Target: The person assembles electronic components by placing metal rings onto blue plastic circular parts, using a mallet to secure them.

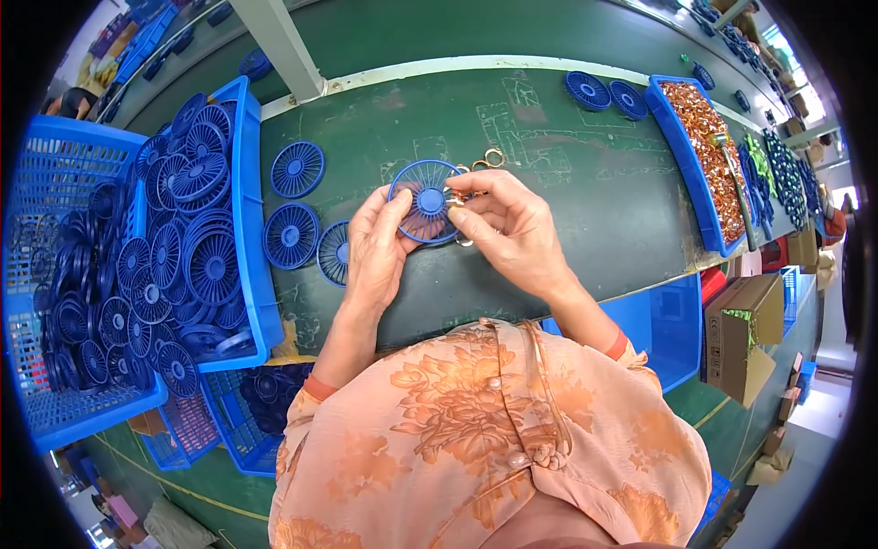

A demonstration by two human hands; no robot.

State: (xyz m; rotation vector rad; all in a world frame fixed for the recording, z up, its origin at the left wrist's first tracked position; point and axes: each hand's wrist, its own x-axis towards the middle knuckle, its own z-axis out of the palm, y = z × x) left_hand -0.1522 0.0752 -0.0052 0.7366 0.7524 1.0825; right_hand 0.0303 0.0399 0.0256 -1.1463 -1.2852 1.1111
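Note:
A round blue fan grille [422, 203] with a solid hub and thin spokes is held up over the green table. My left hand [377, 240] grips its left rim between thumb and fingers. My right hand [510, 224] is closed in a pinch at the grille's right side, on a small shiny gold-coloured piece [455, 198] partly hidden by the fingers. Just beyond the right fingertips lie several gold-coloured rings [494, 157]. To the left on the table rest loose grilles, one [298, 169] farther off and another [292, 235] nearer; a third [337, 252] sits partly behind my left hand.
At the left, a blue bin [249, 183] is heaped with blue grilles, beside a blue basket [73, 137] holding more. Two grilles [587, 91] lie at the far right. A blue tray [681, 156] of shiny copper-coloured pieces stands right, above a cardboard box [732, 334].

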